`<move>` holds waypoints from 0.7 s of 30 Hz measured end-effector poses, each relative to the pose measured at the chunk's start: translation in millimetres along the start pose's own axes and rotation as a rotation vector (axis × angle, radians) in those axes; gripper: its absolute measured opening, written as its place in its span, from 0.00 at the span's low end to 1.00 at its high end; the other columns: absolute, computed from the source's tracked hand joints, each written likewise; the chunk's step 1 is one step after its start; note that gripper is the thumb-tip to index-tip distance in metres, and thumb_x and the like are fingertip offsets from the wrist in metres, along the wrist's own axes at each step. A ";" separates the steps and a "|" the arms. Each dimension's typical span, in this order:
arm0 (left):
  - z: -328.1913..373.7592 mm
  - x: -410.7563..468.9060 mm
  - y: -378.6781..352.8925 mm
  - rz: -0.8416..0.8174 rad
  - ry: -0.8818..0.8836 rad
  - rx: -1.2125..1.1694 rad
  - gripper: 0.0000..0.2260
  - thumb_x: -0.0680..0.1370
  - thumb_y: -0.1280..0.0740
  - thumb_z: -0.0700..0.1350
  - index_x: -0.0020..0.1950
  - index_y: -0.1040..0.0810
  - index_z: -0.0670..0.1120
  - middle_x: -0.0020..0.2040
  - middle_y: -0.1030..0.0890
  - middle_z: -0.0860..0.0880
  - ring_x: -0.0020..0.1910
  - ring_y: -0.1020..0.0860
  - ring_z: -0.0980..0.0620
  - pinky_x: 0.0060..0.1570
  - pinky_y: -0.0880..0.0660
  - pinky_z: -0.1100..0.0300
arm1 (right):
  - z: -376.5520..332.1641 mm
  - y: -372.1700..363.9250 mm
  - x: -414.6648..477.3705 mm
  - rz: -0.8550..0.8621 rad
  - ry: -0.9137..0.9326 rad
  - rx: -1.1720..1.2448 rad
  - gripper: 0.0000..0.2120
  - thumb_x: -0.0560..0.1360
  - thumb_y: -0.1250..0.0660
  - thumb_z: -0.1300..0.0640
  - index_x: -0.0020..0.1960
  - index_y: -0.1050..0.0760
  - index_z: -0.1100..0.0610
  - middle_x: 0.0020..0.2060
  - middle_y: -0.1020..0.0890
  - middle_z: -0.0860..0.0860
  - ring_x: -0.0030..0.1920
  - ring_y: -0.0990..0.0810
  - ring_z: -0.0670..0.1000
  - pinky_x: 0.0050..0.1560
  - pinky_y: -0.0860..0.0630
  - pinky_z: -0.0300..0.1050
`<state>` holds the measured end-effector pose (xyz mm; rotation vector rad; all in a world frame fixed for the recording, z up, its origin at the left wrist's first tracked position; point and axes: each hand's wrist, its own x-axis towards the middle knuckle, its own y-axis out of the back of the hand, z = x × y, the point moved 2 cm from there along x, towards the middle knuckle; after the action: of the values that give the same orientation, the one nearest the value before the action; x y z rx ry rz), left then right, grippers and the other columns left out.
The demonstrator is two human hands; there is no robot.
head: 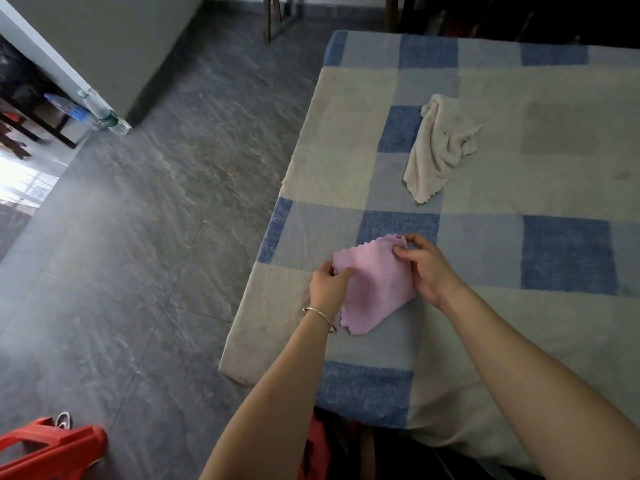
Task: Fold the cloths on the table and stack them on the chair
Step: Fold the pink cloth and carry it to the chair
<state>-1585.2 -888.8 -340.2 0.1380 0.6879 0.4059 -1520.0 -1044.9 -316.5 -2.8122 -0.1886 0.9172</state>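
A small pink cloth point(374, 285) with scalloped edges lies partly folded on the table point(519, 188), near its left front corner. My left hand point(327, 284) pinches the cloth's left corner. At the far right corner my right hand point(427, 266) pinches it between thumb and fingers. A crumpled white cloth point(440, 147) lies farther back on the table, apart from both hands. The red plastic chair point(52, 452) shows at the bottom left, on the floor; only part of it is in view.
A blue and beige checked cover drapes over the table. Grey tiled floor point(156, 237) stretches to the left. Plastic bottles point(104, 112) lean by a wall corner at the far left. Wooden furniture legs point(272, 15) stand beyond the table's far edge.
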 end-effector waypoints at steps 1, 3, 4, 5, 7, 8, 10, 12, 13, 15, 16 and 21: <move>0.7 -2.3 0.1 0.004 0.002 -0.047 0.14 0.73 0.34 0.39 0.31 0.34 0.47 0.28 0.34 0.51 0.29 0.36 0.54 0.30 0.37 0.63 | -2.7 -2.9 -2.3 -0.042 -0.015 0.045 0.11 0.73 0.39 0.71 0.40 0.28 0.55 0.36 0.18 0.49 0.40 0.22 0.48 0.43 0.28 0.40; 1.0 -3.9 1.5 -0.016 0.021 -0.172 0.10 0.74 0.35 0.38 0.33 0.28 0.47 0.28 0.31 0.51 0.30 0.33 0.54 0.31 0.35 0.63 | -7.0 -6.6 -7.2 -0.119 -0.044 0.097 0.12 0.74 0.41 0.71 0.40 0.28 0.56 0.32 0.17 0.47 0.38 0.21 0.47 0.43 0.28 0.40; 3.1 -5.8 0.3 -0.050 0.052 -0.204 0.07 0.74 0.35 0.38 0.37 0.25 0.47 0.31 0.29 0.50 0.33 0.31 0.53 0.32 0.34 0.63 | -8.9 -8.0 -10.0 -0.155 -0.061 0.119 0.12 0.73 0.42 0.71 0.40 0.28 0.56 0.32 0.17 0.48 0.38 0.21 0.48 0.44 0.28 0.40; 7.3 -9.4 -1.0 -0.110 0.074 -0.229 0.05 0.74 0.35 0.37 0.42 0.24 0.47 0.36 0.26 0.48 0.37 0.29 0.51 0.35 0.31 0.64 | -10.8 -9.1 -12.8 -0.189 -0.080 0.143 0.12 0.73 0.43 0.71 0.40 0.28 0.57 0.32 0.17 0.49 0.38 0.21 0.48 0.44 0.28 0.41; 11.4 -13.6 -1.5 -0.269 0.160 -0.395 0.09 0.73 0.36 0.41 0.53 0.23 0.45 0.49 0.23 0.45 0.50 0.26 0.48 0.51 0.28 0.61 | -15.7 -11.0 -18.3 -0.254 -0.111 0.184 0.12 0.71 0.44 0.71 0.40 0.25 0.58 0.34 0.18 0.51 0.39 0.20 0.50 0.46 0.28 0.42; 12.2 -15.1 -2.1 -0.339 0.207 -0.466 0.12 0.75 0.38 0.44 0.55 0.23 0.42 0.50 0.22 0.44 0.53 0.25 0.47 0.56 0.29 0.58 | -18.4 -11.8 -21.0 -0.282 -0.123 0.200 0.13 0.69 0.43 0.70 0.39 0.23 0.58 0.34 0.18 0.52 0.39 0.20 0.50 0.46 0.27 0.42; 8.9 -15.0 -1.2 -0.441 0.215 -0.488 0.12 0.75 0.41 0.45 0.51 0.21 0.41 0.45 0.19 0.45 0.48 0.23 0.48 0.54 0.29 0.57 | -23.0 -12.8 -26.3 -0.320 -0.137 0.208 0.14 0.65 0.42 0.68 0.34 0.19 0.57 0.34 0.17 0.52 0.39 0.18 0.50 0.46 0.26 0.42; 4.5 -14.9 1.9 -0.512 0.233 -0.504 0.13 0.69 0.36 0.47 0.48 0.20 0.42 0.44 0.19 0.45 0.44 0.23 0.48 0.50 0.29 0.56 | -24.6 -11.3 -28.1 -0.328 -0.151 0.218 0.17 0.67 0.43 0.68 0.33 0.17 0.56 0.36 0.16 0.52 0.40 0.17 0.50 0.48 0.26 0.43; 1.2 -14.8 2.8 -0.539 0.256 -0.495 0.15 0.66 0.34 0.48 0.48 0.20 0.42 0.45 0.20 0.44 0.44 0.23 0.47 0.50 0.29 0.55 | -24.4 -9.9 -27.5 -0.321 -0.153 0.226 0.18 0.70 0.44 0.69 0.35 0.17 0.57 0.37 0.16 0.52 0.40 0.17 0.50 0.49 0.26 0.44; -2.4 -15.6 5.7 -0.567 0.283 -0.520 0.16 0.67 0.32 0.47 0.52 0.21 0.41 0.48 0.20 0.43 0.46 0.22 0.45 0.54 0.28 0.54 | -22.8 -6.4 -24.6 -0.291 -0.139 0.223 0.17 0.72 0.46 0.69 0.41 0.19 0.58 0.39 0.16 0.53 0.42 0.17 0.50 0.52 0.26 0.44; -2.8 -13.7 7.7 -0.563 0.268 -0.546 0.17 0.68 0.32 0.46 0.54 0.21 0.40 0.50 0.19 0.42 0.48 0.21 0.45 0.56 0.28 0.52 | -22.8 -5.3 -22.9 -0.273 -0.118 0.209 0.15 0.73 0.45 0.70 0.43 0.21 0.59 0.39 0.16 0.52 0.42 0.17 0.50 0.53 0.27 0.44; 10.6 3.9 21.4 -0.332 -0.065 -0.534 0.18 0.68 0.30 0.35 0.58 0.25 0.41 0.51 0.19 0.44 0.47 0.20 0.50 0.45 0.21 0.60 | -29.0 -1.2 -15.9 -0.144 0.042 0.085 0.13 0.74 0.41 0.72 0.39 0.27 0.55 0.33 0.17 0.47 0.38 0.19 0.45 0.43 0.29 0.39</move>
<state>-1582.5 -867.5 -328.9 -0.4620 0.5064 0.2520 -1515.6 -1050.2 -284.1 -2.6967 -0.3338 0.8130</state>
